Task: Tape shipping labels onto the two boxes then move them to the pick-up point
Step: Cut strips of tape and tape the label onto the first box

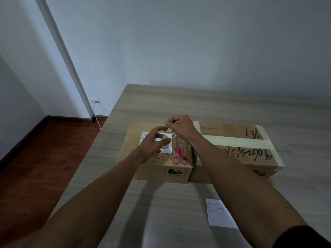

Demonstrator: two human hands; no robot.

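Fingertips of the right hand were pinched together on the far end of a strip of clear tape, while the left hand held the strip's near end between curled thumb and fingers, just above a white shipping label lying on the left cardboard box. Pink-handled scissors rested on the same box top, just right of the label. A second cardboard box, banded with pale tape and marked with handwriting, stood touching the first on its right. A second shipping label lay flat on the wooden table, nearer the person, beside the right forearm. A plug sat in a wall socket beyond the table's left edge.
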